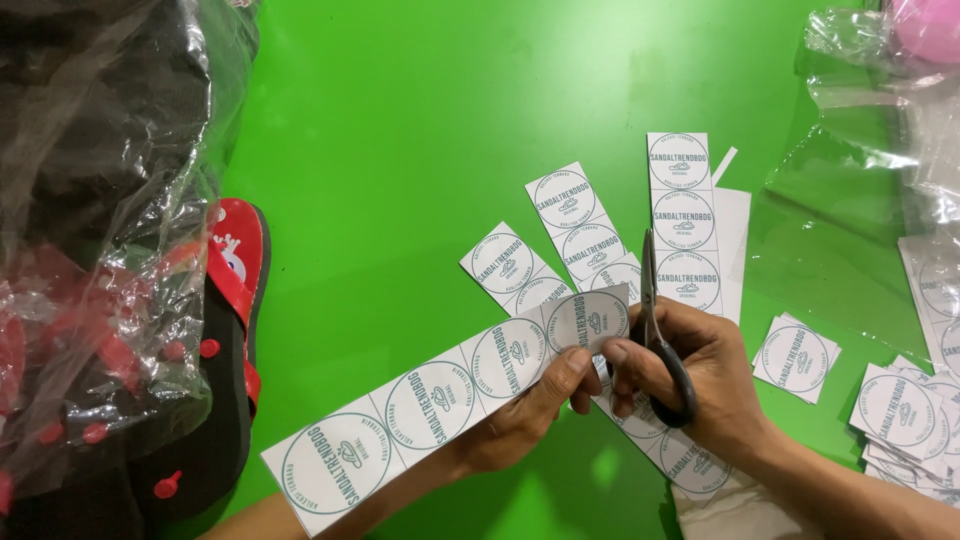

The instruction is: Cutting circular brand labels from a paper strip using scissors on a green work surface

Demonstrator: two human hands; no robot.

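A bright green table (400, 120) fills the view, and nothing of the room beyond it is seen. Nearest the camera, a long paper strip of round labels (430, 405) is held by the left hand (525, 420); its grip is closed on the strip's upper edge, thumb on top and fingers beneath. Just beside it, black-handled scissors (655, 340) are gripped by the right hand (700, 385), fingers closed through the loops, the blades pointed away and all but shut at the strip's far end. At the right edge, a stack of cut square labels (905, 420) is piled, and a single cut label (797, 358) lies between it and the right hand. At the left, a black and red sandal (225, 340) is laid beside a clear plastic bag (100, 200) in which dark footwear with red parts is packed. Farther off, shorter label strips (640, 230) are spread flat, and crumpled clear plastic wrap (870, 130) is seen at the far right.
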